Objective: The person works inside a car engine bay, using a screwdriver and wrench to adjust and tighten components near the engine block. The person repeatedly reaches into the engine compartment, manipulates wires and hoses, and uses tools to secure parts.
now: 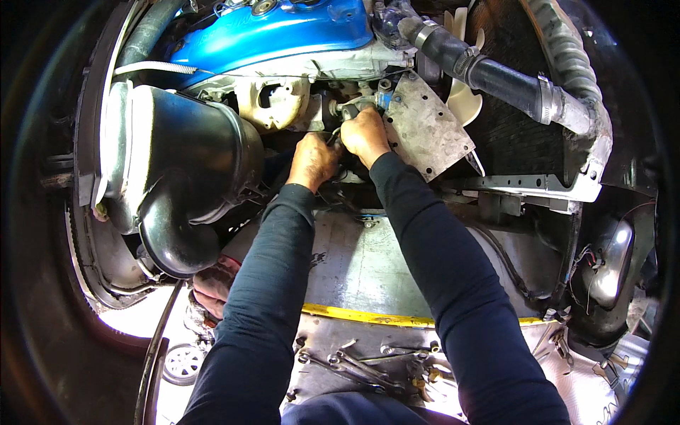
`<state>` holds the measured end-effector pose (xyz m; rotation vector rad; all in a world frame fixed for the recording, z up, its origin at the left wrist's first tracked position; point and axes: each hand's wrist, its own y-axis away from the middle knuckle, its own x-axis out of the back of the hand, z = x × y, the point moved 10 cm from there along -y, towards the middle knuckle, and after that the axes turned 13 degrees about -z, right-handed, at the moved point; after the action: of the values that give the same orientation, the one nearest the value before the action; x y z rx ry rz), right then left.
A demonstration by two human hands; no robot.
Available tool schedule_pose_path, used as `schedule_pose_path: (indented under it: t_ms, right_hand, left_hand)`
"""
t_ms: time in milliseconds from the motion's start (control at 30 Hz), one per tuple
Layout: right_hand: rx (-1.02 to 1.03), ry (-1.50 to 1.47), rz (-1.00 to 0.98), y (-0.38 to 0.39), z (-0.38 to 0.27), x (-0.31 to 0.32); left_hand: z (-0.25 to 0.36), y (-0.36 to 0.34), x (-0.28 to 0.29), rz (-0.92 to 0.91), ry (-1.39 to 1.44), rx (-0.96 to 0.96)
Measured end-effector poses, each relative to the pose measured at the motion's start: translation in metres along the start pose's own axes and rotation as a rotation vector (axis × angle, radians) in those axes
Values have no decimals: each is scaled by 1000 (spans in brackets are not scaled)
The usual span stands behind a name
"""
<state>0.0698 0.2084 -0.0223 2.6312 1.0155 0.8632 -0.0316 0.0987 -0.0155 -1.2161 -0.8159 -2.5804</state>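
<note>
Both my arms reach into an engine bay, with the hands close together beside the engine. My left hand (pixel 312 161) is closed, its fingertips pressed in around something small and dark that I cannot make out. Just to its right and a little farther in, my right hand (pixel 365 136) is curled shut; a dark rounded end (pixel 350 111) shows at its fingers, its kind unclear. Beyond the right hand sits a small blue part (pixel 384 95). A flat metal plate with holes (pixel 428 127) stands right of it, and a pale cast manifold (pixel 273 104) lies to the left.
A blue valve cover (pixel 276 35) tops the engine. The large black air cleaner housing (pixel 184 142) fills the left. A black hose (pixel 503 79) and a fan (pixel 464 103) are at the right. Several wrenches (pixel 354 368) lie below the yellow-edged panel (pixel 368 315), by a reddish cloth (pixel 214 283).
</note>
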Motion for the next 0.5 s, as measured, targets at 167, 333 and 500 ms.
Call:
schedule_pose_path:
  t_ms: [167, 333, 500]
  right_hand:
    - [37, 41, 88, 15, -19, 16]
    - [-18, 43, 13, 31, -14, 16]
    - [-77, 58, -42, 49, 3, 2]
  left_hand:
    - [5, 14, 13, 108, 109, 146]
    - [-14, 3, 11, 25, 152, 214]
    - [-17, -16, 18, -11, 176, 146]
